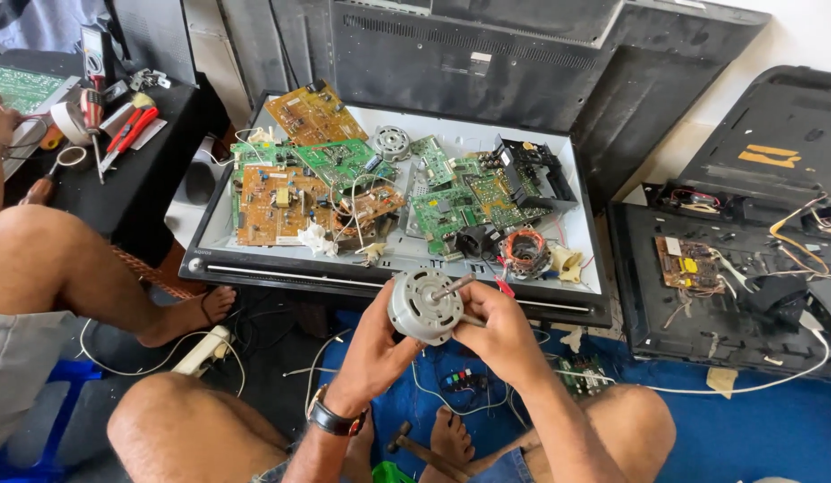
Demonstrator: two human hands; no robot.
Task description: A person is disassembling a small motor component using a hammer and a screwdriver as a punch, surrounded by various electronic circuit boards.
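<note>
Head view: both hands clamped on a small round motor.
Left hand (373,344) cups the grey motor (423,306) from below, hiding its underside; right hand (498,333) grips its shaft side, above the blue mat (746,429), before the tray of circuit boards (389,268).

electronics repair workshop: circuit boards (281,201), opened tv panels (487,54), tools (120,134).
</note>
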